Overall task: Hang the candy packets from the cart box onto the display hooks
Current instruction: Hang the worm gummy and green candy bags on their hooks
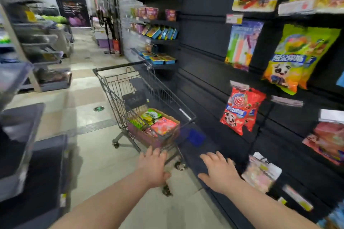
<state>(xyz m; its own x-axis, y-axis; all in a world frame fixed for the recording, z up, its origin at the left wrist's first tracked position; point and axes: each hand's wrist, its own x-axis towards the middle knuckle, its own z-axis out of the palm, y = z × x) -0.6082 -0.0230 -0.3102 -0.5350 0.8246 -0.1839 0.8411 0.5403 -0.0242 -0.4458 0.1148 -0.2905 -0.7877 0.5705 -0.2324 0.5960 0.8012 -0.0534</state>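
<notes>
left hand (153,166): empty, fingers straight, reaching toward cart (145,98)
right hand (219,170): empty, fingers spread, near lower display
candy packets (158,122): in cardboard box (173,130) inside cart
display (204,42): red packets (240,111) and green packet (297,57) hanging, right of cart

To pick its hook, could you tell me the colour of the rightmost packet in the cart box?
Pink packet, head view.

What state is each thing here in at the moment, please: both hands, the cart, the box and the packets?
Left hand: open, empty, fingers spread.
Right hand: open, empty.
Cart: standing beside the display, box inside.
Box: open-topped, full of packets.
Red packets: hanging on the display.
Green packet: hanging on the display.
</notes>
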